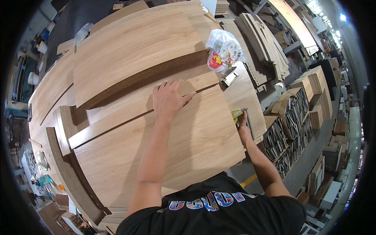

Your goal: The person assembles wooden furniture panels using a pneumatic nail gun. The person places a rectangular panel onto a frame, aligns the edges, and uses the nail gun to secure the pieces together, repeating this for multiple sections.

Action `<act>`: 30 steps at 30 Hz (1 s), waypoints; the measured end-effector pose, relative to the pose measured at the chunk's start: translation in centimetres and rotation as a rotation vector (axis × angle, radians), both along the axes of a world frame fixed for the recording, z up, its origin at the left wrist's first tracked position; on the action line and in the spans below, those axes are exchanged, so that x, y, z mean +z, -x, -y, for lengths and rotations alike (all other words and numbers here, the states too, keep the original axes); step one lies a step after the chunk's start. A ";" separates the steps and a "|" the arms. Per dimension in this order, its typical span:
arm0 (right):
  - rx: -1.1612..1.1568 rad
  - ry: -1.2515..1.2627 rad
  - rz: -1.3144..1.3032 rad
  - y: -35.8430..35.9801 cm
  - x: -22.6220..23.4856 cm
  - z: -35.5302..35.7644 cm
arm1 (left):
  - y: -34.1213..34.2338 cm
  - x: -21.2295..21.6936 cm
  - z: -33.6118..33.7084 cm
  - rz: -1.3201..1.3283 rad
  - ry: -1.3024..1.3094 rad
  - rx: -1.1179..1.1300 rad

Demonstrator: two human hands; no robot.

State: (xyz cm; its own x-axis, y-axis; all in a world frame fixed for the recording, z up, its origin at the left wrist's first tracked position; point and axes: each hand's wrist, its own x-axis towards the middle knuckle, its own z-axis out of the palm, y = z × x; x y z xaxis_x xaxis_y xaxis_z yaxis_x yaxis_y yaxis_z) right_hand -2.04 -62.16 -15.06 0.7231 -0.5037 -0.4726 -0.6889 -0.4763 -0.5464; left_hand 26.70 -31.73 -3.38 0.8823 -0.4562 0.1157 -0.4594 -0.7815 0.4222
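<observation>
My left hand (168, 100) lies across a narrow wood-grain strip (113, 122), its thumb spread out and its fingertips reaching past the far edge. The strip rests along the far side of a wide wood-grain panel (156, 152). My right hand (244, 131) is closed around a yellow-green and dark grey hand tool (237, 113), held just beyond the panel's right edge. The tool's exact kind is partly hidden by the hand. Beyond the strip sits a thick wood-grain board (141, 55) with a raw brown near edge.
A white plastic bag (225, 49) and a small open box (230, 77) lie right of the boards. Thick board pieces (64, 172) stand at the left. Stacked planks (264, 45) are at the far right, and bundles of strips (280, 143) stand nearer.
</observation>
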 end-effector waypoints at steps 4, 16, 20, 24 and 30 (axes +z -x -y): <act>-0.171 0.153 0.058 3.9 -2.5 4.7 | -0.4 -0.4 1.2 0.064 0.059 -0.061; -0.086 -0.287 0.068 -12.1 25.7 3.8 | -0.3 -0.8 0.5 0.052 0.026 -0.050; 0.083 -0.316 0.005 -17.0 29.1 0.1 | -0.5 -1.0 0.4 0.037 0.054 -0.055; 0.147 -0.190 -0.058 -19.5 28.5 -2.1 | -0.4 -0.8 0.3 0.033 0.082 -0.063; 0.157 -0.177 -0.092 -20.6 27.5 -2.4 | -0.4 -0.6 0.2 0.029 0.113 -0.079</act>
State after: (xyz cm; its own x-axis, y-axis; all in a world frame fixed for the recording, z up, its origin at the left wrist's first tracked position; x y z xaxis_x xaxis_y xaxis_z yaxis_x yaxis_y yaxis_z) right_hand 18.51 -59.72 12.40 0.7355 -0.2926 -0.6111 -0.6651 -0.4840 -0.5687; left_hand 27.14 -31.91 -4.00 0.8400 -0.5064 0.1948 -0.5305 -0.6910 0.4910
